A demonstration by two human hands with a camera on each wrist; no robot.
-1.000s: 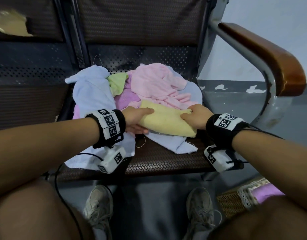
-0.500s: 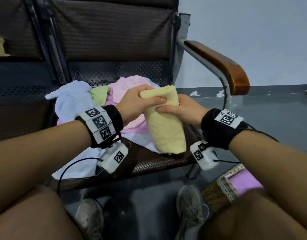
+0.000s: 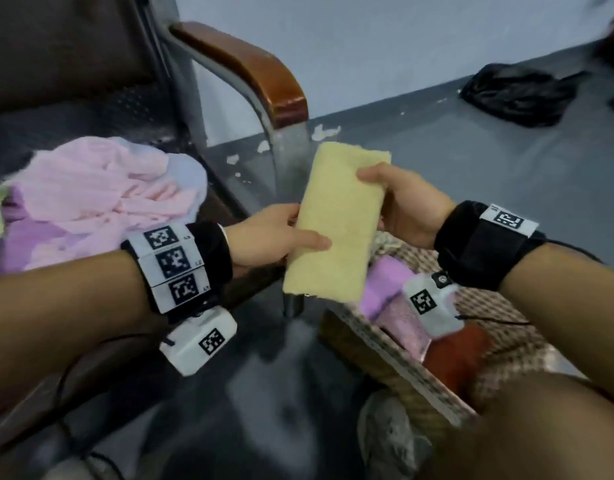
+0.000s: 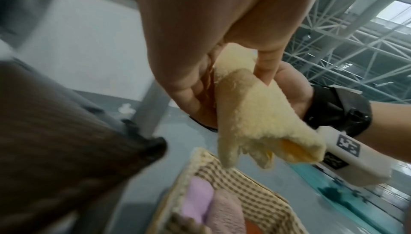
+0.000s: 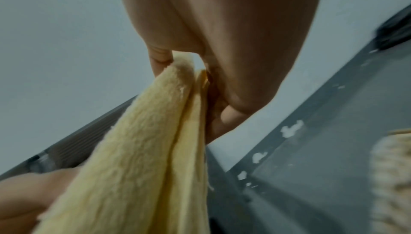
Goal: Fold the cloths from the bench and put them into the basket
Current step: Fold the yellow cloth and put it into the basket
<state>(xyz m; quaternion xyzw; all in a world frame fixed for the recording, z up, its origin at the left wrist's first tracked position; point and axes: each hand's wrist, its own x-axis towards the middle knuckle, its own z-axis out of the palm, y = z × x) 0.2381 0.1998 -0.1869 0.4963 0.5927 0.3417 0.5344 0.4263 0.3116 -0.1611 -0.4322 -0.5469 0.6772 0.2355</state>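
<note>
The folded yellow cloth [image 3: 336, 223] is held in the air between both hands, standing roughly upright as a long narrow pad, with its lower end hanging over the near-left corner of the basket [image 3: 395, 358]. The left hand [image 3: 264, 237] grips its left edge near the middle, thumb laid across the front face and fingers behind; in the left wrist view those fingers curl round the fluffy layers, whose loose lower corners droop and show a deeper orange inner side. The right hand [image 3: 406, 206] pinches the right edge higher up, thumb on the front; the right wrist view shows the cloth's folded layers squeezed between thumb and fingers. How many times the cloth is folded cannot be told.

Below the right hand the basket sits on the floor, its checked lining and pale woven rim partly hidden by the right wrist and its camera unit. Inside it lie a lilac cloth [image 3: 385, 285], a dusty pink cloth [image 3: 406, 327] and a rust-red cloth [image 3: 454, 351], each only partly visible; the basket's far and right sides are cut off by the arm and by the thigh.

To the left of the left hand, a heap of unfolded cloths [image 3: 91, 199] in pink, lilac and pale blue lies on the bench seat [image 3: 215, 209], with a green scrap at the frame edge. The wooden armrest [image 3: 250, 67] rises beyond the hands. Far beyond the right hand a black bag [image 3: 517, 91] lies blurred on the grey floor.
</note>
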